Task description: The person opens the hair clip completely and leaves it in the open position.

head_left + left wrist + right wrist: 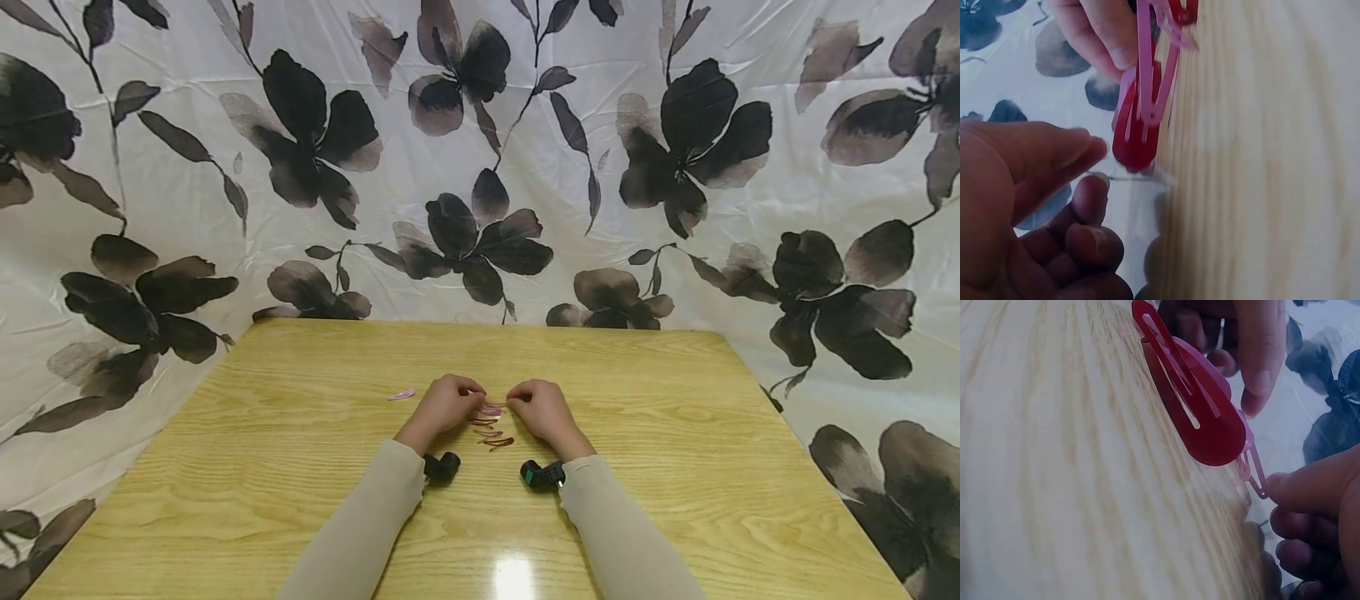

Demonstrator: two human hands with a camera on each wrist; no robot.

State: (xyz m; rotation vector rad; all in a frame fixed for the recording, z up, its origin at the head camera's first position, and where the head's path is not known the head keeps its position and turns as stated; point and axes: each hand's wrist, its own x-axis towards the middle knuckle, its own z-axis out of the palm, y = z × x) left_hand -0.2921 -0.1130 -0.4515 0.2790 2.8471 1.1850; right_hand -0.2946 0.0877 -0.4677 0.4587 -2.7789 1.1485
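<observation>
Several snap hair clips, pink and red, lie in a loose column on the table between the hands. Nearest the viewer is a dark red hair clip (501, 442), which looms large in the right wrist view. My right hand (542, 408) pinches the narrow end of a pink hair clip (1257, 470) at the column's far end, between thumb and fingertip. Just left of the column is my left hand (450, 406); its thumb and forefinger (1079, 147) are close together beside the clips, with nothing visible between them. Its other fingers curl loosely.
Apart from the others, a single pink hair clip (401, 394) lies to the left of the left hand. The wooden table (300, 500) ends at a floral cloth (480, 100) hung behind it. Black wrist cameras (442, 468) sit under both wrists.
</observation>
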